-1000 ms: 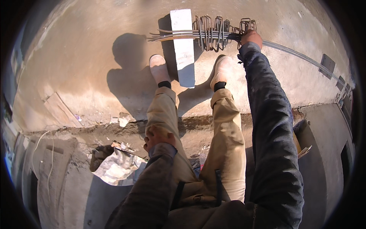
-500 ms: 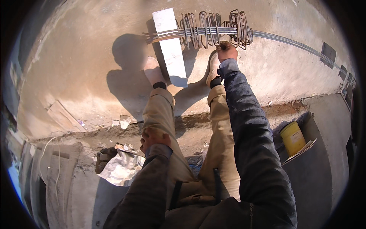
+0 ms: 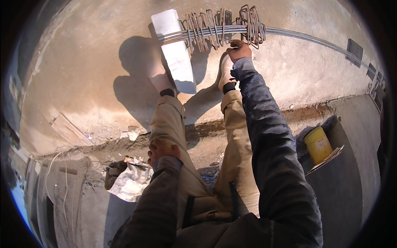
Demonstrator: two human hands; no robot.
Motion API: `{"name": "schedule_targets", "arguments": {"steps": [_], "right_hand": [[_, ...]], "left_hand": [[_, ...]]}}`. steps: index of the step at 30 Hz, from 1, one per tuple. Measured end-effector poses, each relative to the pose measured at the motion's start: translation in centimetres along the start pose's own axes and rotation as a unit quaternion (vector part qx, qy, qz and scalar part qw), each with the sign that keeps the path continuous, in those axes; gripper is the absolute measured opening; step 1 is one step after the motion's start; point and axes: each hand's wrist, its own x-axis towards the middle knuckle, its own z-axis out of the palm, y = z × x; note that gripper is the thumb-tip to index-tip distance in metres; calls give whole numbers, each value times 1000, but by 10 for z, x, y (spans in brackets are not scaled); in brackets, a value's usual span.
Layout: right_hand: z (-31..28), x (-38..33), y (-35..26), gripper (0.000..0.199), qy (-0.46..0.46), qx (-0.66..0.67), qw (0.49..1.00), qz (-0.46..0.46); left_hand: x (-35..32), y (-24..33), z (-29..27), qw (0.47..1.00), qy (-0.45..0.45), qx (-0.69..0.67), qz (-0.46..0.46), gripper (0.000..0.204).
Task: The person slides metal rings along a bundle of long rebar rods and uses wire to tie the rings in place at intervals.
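I sit with both legs stretched forward on a concrete floor. A bundle of long steel rods (image 3: 314,39) lies across a white block (image 3: 175,58) ahead of my feet, with several bent wire stirrups (image 3: 206,29) hung around it. My right hand (image 3: 238,50) reaches out and grips a stirrup just below the rods, between two clusters of stirrups. My left hand (image 3: 162,149) rests flat on my left knee and holds nothing.
A yellow bucket (image 3: 317,144) stands at the right by a grey slab (image 3: 351,173). Crumpled sacking (image 3: 130,182) and rubble lie at the lower left beside a concrete step. A dirt-filled groove crosses under my knees.
My right hand has drawn back from the right end of the stirrups toward the middle of the bundle. The view has tilted, so the rods sit higher. The left hand stayed on the knee.
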Motion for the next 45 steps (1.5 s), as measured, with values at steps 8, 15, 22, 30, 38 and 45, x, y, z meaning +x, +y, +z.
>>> {"name": "schedule_targets", "arguments": {"steps": [8, 15, 22, 30, 38, 45], "right_hand": [[-71, 38, -1, 28, 124, -63, 988, 61], [-69, 51, -5, 31, 93, -198, 975, 27], [-67, 35, -5, 35, 82, -139, 986, 37], [-69, 22, 22, 24, 172, -84, 981, -3], [-76, 51, 2, 21, 167, -166, 970, -54], [-39, 11, 4, 29, 136, -79, 986, 63]], "left_hand": [[-1, 4, 1, 1000, 2, 13, -3, 76], [-1, 4, -1, 1000, 7, 4, 4, 75], [0, 4, -2, 1000, 6, 3, 2, 75], [3, 0, -2, 1000, 0, -2, 5, 76], [1, 2, -3, 1000, 4, -2, 12, 75], [1, 2, -3, 1000, 3, -3, 4, 74]]}}
